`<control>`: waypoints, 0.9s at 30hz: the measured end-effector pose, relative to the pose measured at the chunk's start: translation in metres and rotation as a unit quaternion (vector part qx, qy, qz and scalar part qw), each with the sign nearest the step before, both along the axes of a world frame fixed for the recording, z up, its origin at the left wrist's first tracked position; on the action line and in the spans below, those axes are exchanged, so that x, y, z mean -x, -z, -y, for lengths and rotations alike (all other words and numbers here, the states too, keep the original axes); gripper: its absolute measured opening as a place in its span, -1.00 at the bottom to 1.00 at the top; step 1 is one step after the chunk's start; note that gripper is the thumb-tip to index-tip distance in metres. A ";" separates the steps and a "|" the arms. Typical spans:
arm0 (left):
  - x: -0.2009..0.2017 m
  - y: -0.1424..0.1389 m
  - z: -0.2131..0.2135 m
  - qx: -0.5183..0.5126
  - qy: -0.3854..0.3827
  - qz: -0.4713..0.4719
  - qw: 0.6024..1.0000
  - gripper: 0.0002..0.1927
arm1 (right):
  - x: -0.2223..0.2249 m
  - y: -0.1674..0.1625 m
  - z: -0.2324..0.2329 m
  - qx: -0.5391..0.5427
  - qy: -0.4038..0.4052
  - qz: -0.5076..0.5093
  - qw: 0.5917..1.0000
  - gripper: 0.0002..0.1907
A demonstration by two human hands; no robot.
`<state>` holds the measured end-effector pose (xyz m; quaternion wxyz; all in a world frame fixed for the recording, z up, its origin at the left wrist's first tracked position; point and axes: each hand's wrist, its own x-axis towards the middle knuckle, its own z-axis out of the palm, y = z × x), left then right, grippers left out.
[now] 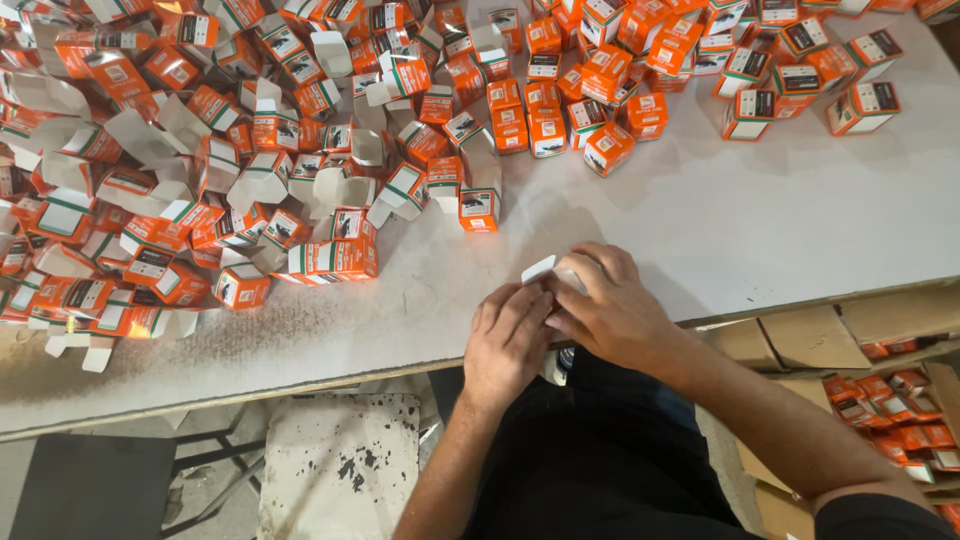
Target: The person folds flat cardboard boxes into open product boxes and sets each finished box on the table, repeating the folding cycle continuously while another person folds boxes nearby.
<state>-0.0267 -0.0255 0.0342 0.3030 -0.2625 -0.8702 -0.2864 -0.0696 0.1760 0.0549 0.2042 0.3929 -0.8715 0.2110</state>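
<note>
At the near edge of the white table [760, 230], the left hand [508, 340] and the right hand [612, 305] together grasp a small white box [540, 269]. Beyond the box, a heap of orange cartons [330, 130] covers the table's far part.

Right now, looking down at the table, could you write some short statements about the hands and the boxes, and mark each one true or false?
1. Both hands, left hand and right hand, hold one small white box. True.
2. The orange boxes are stacked in neat rows. False: they lie in a loose heap.
3. Some open boxes have their flaps up. True.
4. The table is dark wood. False: its top is whitish.
</note>
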 end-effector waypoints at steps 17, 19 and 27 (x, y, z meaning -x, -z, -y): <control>0.001 0.003 -0.001 -0.080 -0.017 0.138 0.987 -0.63 | -0.009 0.026 0.007 0.172 -0.004 0.073 0.982 -0.55; 0.003 0.002 0.000 -0.083 -0.012 0.138 0.987 -0.63 | -0.003 0.026 0.007 0.179 -0.023 0.117 0.977 -0.64; 0.004 0.006 0.002 -0.101 -0.004 0.128 0.987 -0.58 | 0.006 0.020 0.003 0.211 -0.016 0.339 0.917 -0.67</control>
